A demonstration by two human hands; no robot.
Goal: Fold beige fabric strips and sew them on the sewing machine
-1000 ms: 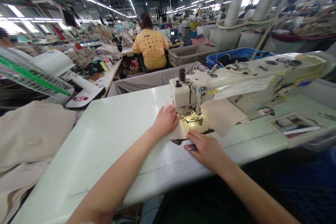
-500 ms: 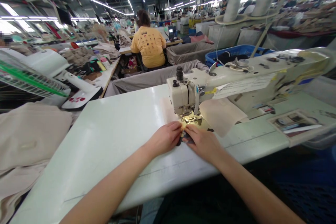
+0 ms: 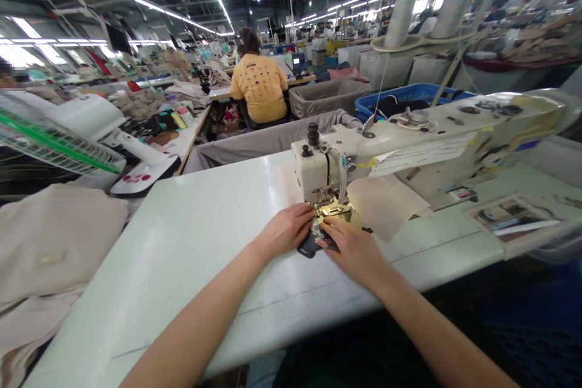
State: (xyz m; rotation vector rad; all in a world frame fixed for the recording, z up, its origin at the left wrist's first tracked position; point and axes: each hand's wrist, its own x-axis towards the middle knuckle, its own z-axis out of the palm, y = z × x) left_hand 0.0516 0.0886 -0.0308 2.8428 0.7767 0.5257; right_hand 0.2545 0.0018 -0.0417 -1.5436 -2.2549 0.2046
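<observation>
The sewing machine (image 3: 313, 167) stands on the pale table (image 3: 204, 224), its needle area lit yellow. My left hand (image 3: 288, 230) is closed at the left of the presser foot, fingertips at the fabric edge. My right hand (image 3: 352, 248) lies just right of it, in front of the metal plate (image 3: 339, 211), fingers pressed together. What either hand holds between its fingertips is too small to make out. A dark flat piece (image 3: 309, 245) shows between the hands. Beige fabric (image 3: 386, 203) lies behind and right of the needle area.
A white fan (image 3: 145, 167) and a beige fabric pile (image 3: 54, 242) are at the left. Ahead, a person in a yellow shirt (image 3: 259, 88) sits beyond a grey cloth-lined bin (image 3: 264, 138). Thread cones (image 3: 400, 21) and a blue basket (image 3: 409, 97) stand behind the machine.
My left hand has shifted slightly up and left, away from my right hand. More of the dark piece between them shows. The view has tilted slightly.
</observation>
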